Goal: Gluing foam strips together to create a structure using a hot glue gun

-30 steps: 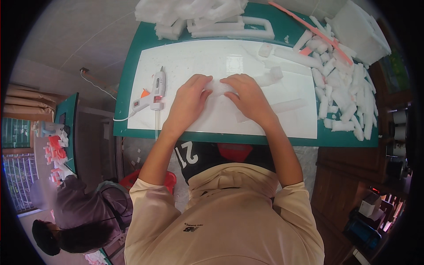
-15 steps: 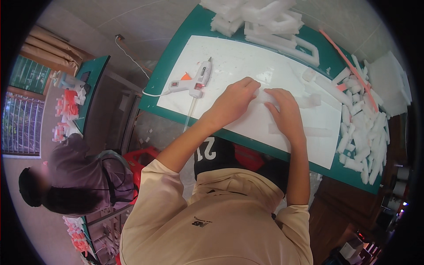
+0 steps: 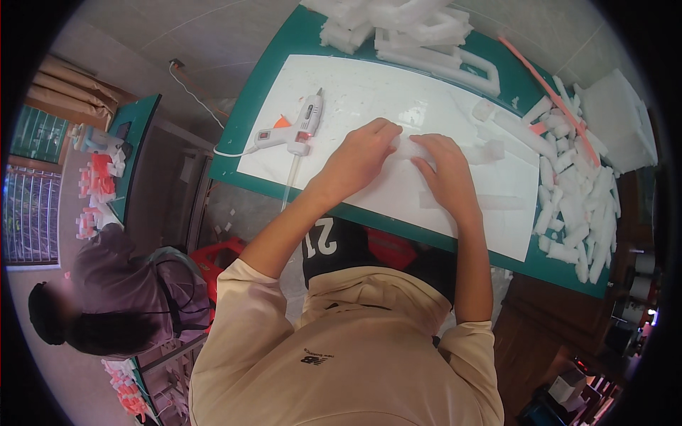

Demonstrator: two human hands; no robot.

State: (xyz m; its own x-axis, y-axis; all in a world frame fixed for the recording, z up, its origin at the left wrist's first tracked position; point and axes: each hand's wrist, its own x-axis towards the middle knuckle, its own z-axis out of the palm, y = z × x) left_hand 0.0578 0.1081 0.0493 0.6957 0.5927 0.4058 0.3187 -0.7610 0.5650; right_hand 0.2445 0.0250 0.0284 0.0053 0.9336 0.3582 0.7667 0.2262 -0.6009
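My left hand and my right hand meet over the white board. Between their fingertips is a small white foam piece, partly hidden by the fingers. The left fingers are curled together at its left end, while the right thumb and fingers close on its right side. Just right of the right hand lies a translucent white foam strip. Another flat strip rests on the board near my right wrist. A white glue gun lies to the left, its clear glue stick pointing toward me.
White foam frames are stacked at the back of the green table. Loose foam pieces heap at the right, by a long pink strip and a white foam block. A person sits at the left beside another table.
The whole view has shifted slightly, so the table appears a little further left. Both hands stay together around the foam piece with almost the same grip.
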